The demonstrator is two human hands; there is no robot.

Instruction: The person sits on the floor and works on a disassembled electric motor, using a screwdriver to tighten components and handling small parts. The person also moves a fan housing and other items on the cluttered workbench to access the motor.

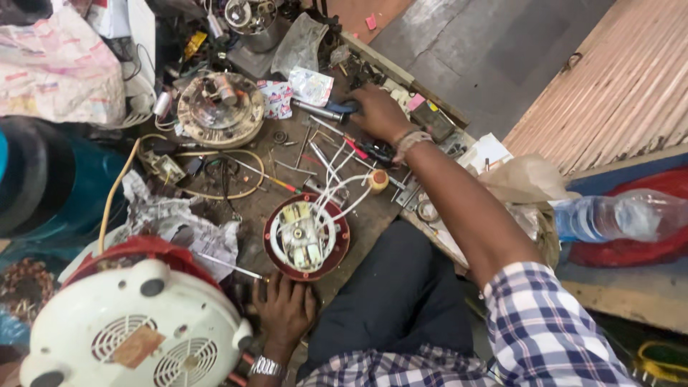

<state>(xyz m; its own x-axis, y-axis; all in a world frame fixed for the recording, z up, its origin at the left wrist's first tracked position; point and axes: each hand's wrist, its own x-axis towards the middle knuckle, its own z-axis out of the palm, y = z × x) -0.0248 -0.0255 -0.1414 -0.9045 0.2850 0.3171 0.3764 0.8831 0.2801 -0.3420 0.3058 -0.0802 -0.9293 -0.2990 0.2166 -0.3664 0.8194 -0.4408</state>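
Note:
My right hand [380, 113] reaches far across the cluttered work surface and closes on the blue-handled tool [331, 110] lying near the back. My left hand [285, 307] rests flat, fingers spread, on the surface just below a round red motor part [307, 236] with white wires. Those white wires run up to a small yellowish cylinder [378, 180]. A red-handled screwdriver [356, 148] lies beside my right wrist.
A white fan-heater-like housing [136, 330] fills the lower left. A round metal motor plate [220, 109] sits at the back, with crumpled paper [179, 226], loose wires and small parts around it. A plastic water bottle [620, 216] lies at right.

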